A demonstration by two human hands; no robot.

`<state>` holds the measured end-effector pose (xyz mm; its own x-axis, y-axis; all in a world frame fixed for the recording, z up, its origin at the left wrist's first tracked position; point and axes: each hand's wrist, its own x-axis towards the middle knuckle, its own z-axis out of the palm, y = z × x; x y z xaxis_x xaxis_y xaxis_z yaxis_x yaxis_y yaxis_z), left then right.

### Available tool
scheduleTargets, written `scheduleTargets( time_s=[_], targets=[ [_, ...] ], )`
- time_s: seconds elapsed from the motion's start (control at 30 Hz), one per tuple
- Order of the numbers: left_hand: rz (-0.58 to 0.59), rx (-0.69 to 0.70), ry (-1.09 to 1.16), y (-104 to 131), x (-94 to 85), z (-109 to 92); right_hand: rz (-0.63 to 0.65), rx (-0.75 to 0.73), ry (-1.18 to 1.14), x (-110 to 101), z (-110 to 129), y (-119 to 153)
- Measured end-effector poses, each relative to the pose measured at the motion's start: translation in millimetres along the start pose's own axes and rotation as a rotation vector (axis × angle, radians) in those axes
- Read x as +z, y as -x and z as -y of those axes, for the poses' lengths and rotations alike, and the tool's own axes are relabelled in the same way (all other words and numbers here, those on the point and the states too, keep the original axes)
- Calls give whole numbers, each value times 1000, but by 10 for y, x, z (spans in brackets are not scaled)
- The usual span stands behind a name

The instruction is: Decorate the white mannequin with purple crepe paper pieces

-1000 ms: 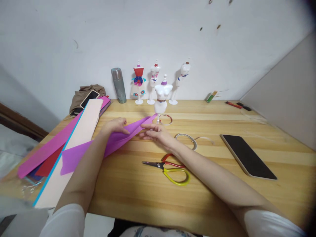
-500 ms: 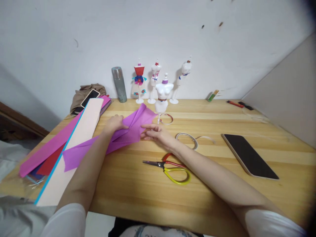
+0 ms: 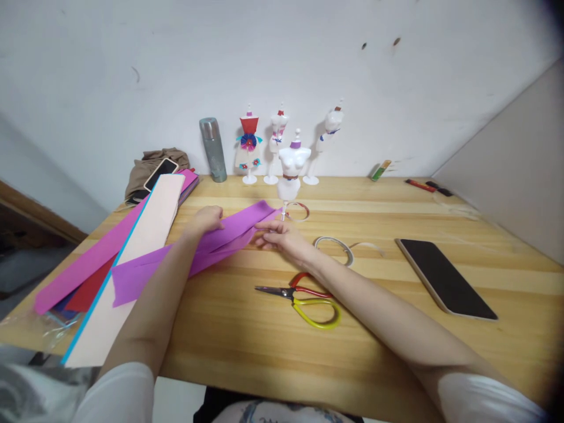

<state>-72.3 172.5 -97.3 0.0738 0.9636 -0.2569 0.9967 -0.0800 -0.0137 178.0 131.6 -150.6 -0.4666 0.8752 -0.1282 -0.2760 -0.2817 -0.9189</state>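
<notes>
A long purple sheet of crepe paper (image 3: 238,226) lies folded across the table, its left end over a pale sheet with a blue edge (image 3: 147,223). My left hand (image 3: 206,222) grips the purple paper near its middle, fingers closed. At the paper's right part is my right hand (image 3: 277,238), fingers stretched and slightly apart, touching its edge. Just behind the right hand stands a white mannequin (image 3: 293,161) with a purple neck band and a brown waist band. Scissors (image 3: 293,294) with red and yellow handles lie in front of the right forearm.
White tape ring (image 3: 348,252) and a large phone (image 3: 445,279) lie to the right. Three more mannequins (image 3: 249,144) and a flask (image 3: 212,150) stand by the wall. Pink paper (image 3: 92,255), brown cloth (image 3: 147,164) and a smaller phone (image 3: 161,174) are at the left.
The purple paper's right part, spread and raised before, now lies folded over into a narrower, flatter strip. My hands have barely moved.
</notes>
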Motion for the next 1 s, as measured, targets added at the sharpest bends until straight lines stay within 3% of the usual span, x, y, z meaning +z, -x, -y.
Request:
scheduleTargets(
  time_s=[0.27, 0.47, 0.73, 0.83, 1.0],
  targets=[
    [19, -26, -16, 65, -61, -41, 21, 13, 35, 23, 41, 26],
    [-110, -54, -88, 135, -178, -61, 41, 39, 45, 20, 104, 67],
    [-94, 96, -91, 323, -282, -264, 32, -18, -16, 38, 75, 45],
    [-7, 181, -86, 404, -327, -322, 47, 3, -63, 58, 91, 60],
    [336, 324, 103, 460, -405, -376, 52, 21, -96, 67, 98, 73]
  ],
)
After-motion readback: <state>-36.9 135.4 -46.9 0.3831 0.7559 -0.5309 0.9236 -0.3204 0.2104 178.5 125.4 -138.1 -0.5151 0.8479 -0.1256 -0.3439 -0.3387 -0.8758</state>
